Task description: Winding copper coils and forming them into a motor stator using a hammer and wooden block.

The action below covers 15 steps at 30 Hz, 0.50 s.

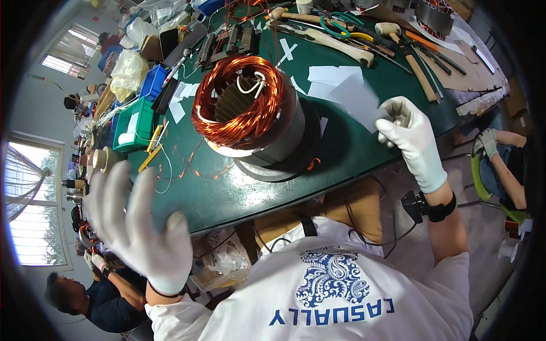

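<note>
A motor stator (pixel 264 133) with a thick ring of copper windings (pixel 239 102) stands on the green workbench (pixel 210 196). White sleeved leads curl out over its slotted bore. My right hand (pixel 406 131), in a white glove, pinches a white sheet of insulating paper (pixel 355 102) at its corner, to the right of the stator. More white paper sheets (pixel 327 77) lie on the bench beneath and behind it. Gloved in white too, my left hand (pixel 139 227) is raised at the bench's front left, fingers spread, holding nothing and slightly blurred.
Hammers (pixel 406 54), pliers (pixel 364 40) and other hand tools lie along the far right. A green bin (pixel 133 125) and a blue bin (pixel 152 82) stand at the left, near a yellow cutter (pixel 152 148). Co-workers sit at lower left (pixel 108 298) and far right (pixel 500 165).
</note>
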{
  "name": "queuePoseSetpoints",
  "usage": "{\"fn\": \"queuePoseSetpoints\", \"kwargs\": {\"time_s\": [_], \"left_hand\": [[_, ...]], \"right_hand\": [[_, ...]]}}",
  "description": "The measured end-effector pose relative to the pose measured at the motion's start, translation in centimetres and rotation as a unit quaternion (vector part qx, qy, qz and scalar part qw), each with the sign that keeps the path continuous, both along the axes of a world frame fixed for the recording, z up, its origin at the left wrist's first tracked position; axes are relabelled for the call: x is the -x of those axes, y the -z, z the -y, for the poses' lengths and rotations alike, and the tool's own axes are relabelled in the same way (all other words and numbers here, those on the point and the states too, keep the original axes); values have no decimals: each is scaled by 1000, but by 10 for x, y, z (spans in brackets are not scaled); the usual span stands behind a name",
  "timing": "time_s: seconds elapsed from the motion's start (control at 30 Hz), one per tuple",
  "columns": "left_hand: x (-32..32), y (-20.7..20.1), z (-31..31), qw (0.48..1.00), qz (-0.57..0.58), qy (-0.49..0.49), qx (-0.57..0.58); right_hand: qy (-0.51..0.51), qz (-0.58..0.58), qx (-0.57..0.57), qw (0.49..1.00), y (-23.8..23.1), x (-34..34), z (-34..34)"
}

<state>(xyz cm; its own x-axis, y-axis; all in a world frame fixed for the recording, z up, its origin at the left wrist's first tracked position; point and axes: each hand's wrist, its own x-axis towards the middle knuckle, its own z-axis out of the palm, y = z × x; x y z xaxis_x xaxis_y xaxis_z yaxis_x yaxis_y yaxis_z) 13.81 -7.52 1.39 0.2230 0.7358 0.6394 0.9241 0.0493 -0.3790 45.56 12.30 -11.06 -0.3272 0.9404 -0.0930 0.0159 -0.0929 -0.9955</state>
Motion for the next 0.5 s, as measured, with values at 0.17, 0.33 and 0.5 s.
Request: {"fn": "queuePoseSetpoints", "kwargs": {"time_s": [0.17,0.33,0.5], "left_hand": [[-30,16,-58,982,114,78,133],[-8,76,-98,972,168,158,45],[-6,81,-92,870,462,109,131]], "right_hand": [[-100,-81,-73,989,-12,33,-10],[-218,-208,-160,940,-13,66,-16],[-225,-238,-267,906,-42,120,-27]]}}
